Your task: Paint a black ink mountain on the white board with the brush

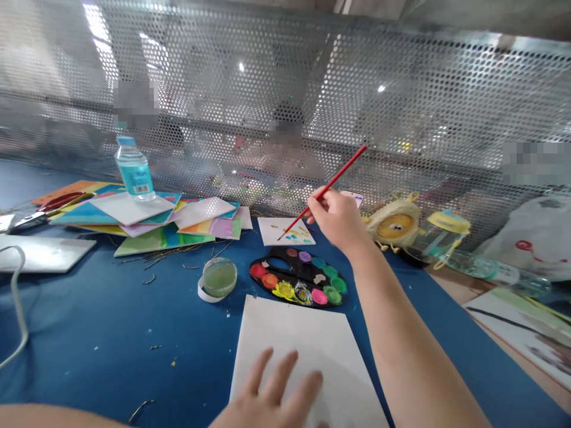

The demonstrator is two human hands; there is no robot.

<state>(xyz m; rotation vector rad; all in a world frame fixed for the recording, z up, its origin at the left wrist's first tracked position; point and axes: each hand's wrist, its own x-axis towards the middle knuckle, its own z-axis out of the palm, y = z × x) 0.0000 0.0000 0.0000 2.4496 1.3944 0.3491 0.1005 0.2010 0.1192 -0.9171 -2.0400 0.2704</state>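
Note:
My right hand [336, 217] is closed round a thin red paintbrush [342, 171], its tip down at a small white card [272, 236] dabbed with yellow and blue paint. Just nearer to me lies a black oval palette [298, 276] with wells of many colours. My left hand [272, 392], slightly blurred, has its fingers spread over a blank white board [289, 327]; I cannot tell whether it presses on it. Left of the palette stands a round clear cup [219, 277] of murky greenish water, with a white strip at its base.
A water bottle [134, 169] stands on stacked coloured sheets [165, 238] at the left, near scissors [31, 220]. A white cable [18, 303] curves along the left edge. On the right are a yellow plush bag [395, 223], a lidded cup [446, 235] and a plastic bag [535, 232]. A perforated metal screen [250, 107] closes the back.

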